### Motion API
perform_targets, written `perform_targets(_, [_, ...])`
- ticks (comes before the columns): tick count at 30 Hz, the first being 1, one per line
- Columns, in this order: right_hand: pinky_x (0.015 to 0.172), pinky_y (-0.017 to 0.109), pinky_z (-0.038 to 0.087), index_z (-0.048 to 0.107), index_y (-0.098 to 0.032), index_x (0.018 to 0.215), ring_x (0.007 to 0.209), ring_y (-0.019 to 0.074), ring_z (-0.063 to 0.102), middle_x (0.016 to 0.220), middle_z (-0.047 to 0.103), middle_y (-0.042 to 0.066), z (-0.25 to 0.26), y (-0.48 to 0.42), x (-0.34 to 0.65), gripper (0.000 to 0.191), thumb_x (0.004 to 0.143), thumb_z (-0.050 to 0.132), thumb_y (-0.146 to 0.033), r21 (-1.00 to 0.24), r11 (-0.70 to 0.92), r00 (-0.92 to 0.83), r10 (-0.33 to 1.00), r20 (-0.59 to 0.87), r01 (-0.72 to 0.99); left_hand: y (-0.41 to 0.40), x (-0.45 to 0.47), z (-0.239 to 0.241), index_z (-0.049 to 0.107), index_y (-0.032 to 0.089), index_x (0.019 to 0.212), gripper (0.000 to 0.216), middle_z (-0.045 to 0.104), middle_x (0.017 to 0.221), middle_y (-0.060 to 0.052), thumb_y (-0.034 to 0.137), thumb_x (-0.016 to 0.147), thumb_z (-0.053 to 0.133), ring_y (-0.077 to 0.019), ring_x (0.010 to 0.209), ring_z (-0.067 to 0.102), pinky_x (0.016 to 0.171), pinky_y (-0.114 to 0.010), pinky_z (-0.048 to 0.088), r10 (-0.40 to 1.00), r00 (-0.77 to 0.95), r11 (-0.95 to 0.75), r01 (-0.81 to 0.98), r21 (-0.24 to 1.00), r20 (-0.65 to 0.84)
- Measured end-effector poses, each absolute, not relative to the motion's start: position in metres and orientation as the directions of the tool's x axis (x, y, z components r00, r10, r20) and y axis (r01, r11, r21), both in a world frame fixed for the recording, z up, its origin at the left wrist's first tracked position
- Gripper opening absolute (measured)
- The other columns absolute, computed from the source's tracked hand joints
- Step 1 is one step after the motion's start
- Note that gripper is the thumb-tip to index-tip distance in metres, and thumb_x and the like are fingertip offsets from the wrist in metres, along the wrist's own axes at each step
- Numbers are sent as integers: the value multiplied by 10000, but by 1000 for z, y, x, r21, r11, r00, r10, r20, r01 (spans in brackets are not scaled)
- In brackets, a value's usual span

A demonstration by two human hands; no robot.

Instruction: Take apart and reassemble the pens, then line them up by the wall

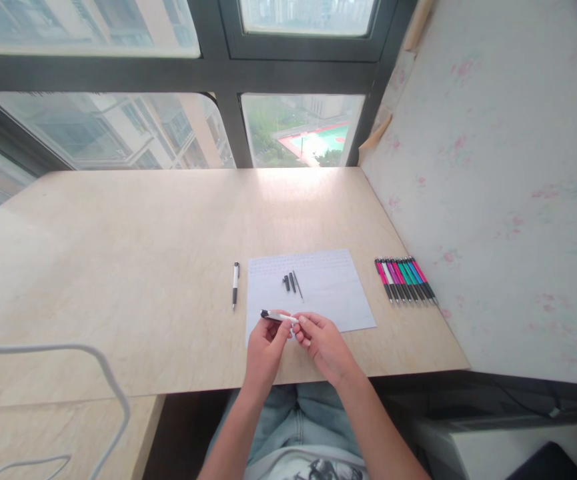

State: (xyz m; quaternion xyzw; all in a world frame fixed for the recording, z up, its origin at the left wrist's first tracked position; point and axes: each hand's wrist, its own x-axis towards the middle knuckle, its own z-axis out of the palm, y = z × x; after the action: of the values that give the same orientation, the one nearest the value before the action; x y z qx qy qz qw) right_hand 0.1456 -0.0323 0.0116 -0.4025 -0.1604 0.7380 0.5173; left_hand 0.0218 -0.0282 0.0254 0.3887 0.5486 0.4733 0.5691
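Observation:
Over the near part of a paper sheet (325, 283), my left hand (267, 343) is closed around a white pen barrel (281, 316) with a black clip end pointing left. My right hand (322, 341) pinches the barrel's other end between its fingertips; anything small inside that pinch is hidden. Just beyond my hands, small black pen parts (286, 283) lie on the paper. Beside them is a thin dark refill (298, 284). A whole white-and-black pen (235, 287) rests on the table left of the sheet.
Several colored pens (404, 280) lie in a row right of the paper, close to the flowered wall (498, 200). A white cable (103, 363) loops over the table (133, 267) at left. Windows stand behind the far table edge.

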Motion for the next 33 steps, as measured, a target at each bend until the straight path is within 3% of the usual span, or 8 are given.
perform_targets(4, [559,213,372,724,-155,840,622,92,503,717,624,16,14,-33,150,217,721,758,-334,-707,-397,-110,903,-415,-585,-30,21,20,661,148,915,243,667,740,-30,342,773,698,-148,681,602,665,-258,467,961,-50,261,-172,950,-273])
perform_targets(7, [573,236,384,731,-158,885,634,112,524,741,649,30,15,-32,159,254,719,745,-350,-796,-373,-45,915,-401,-476,-30,20,12,661,144,922,250,618,715,-10,348,782,692,-120,649,556,658,-247,447,955,-45,265,-315,912,-293])
perform_targets(11, [632,270,427,727,-164,910,688,148,568,787,676,45,13,-22,176,243,758,679,-348,-931,-306,128,934,-334,-196,-29,18,5,663,142,914,242,599,715,-7,328,768,713,-104,635,530,638,-234,424,951,14,278,-476,834,-309])
perform_targets(15, [692,327,472,716,-184,906,730,190,616,826,704,58,7,1,186,220,778,626,-339,-964,-226,229,955,-191,139,-29,16,3,665,147,890,208,591,693,-1,308,770,718,-98,627,519,626,-226,412,952,58,280,-562,778,-301])
perform_targets(18, [750,354,476,708,-193,919,766,207,627,838,712,65,4,21,185,213,799,591,-325,-910,-127,259,966,-22,394,-29,15,3,666,144,885,208,593,697,-5,305,767,723,-99,626,518,616,-227,407,950,75,285,-602,746,-302])
perform_targets(23, [770,341,449,692,-182,882,818,212,609,853,688,89,2,41,174,211,859,488,-234,-714,1,183,966,180,701,-30,14,0,667,145,903,208,591,729,-5,296,771,722,-93,635,519,622,-227,408,951,74,276,-636,721,-299])
perform_targets(27, [814,344,424,673,-181,835,878,226,582,873,669,97,1,43,169,177,841,496,-169,-580,57,90,971,221,812,-30,14,-2,667,144,913,221,593,743,-7,300,767,725,-97,643,526,628,-233,412,950,82,280,-647,709,-301])
perform_targets(33, [779,327,418,678,-189,880,887,232,570,876,671,96,-3,46,165,183,840,502,-155,-510,38,75,977,199,860,-30,14,-4,664,139,923,245,587,758,-13,311,762,728,-107,642,522,625,-243,415,947,85,292,-633,717,-311])
